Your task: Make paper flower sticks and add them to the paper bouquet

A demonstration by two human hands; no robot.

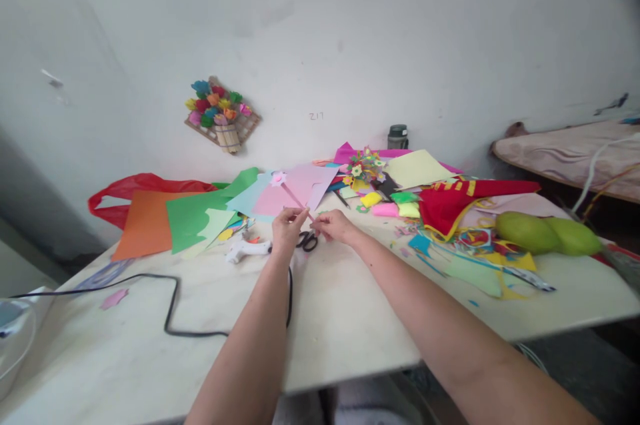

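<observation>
Between both hands runs a thin pink stick with a pale pink paper flower [279,178] at its far end, tilted up to the left. My left hand [289,225] pinches the stick partway down. Close beside it, my right hand [332,225] has its fingers closed at the stick's lower end. Black-handled scissors [308,241] lie on the table under the hands, partly hidden. To the left of my left hand rests a white hot glue gun [247,248]. Pink paper sheets [295,188] lie behind the flower.
Orange paper [150,221] and green paper [187,211] lie left. A black cord [173,305] crosses the table [125,351]. A bunch of paper flowers [365,168], red cloth [445,205], a utility knife [530,278] and green fruits [527,231] lie right. A dark bottle [398,137] stands behind.
</observation>
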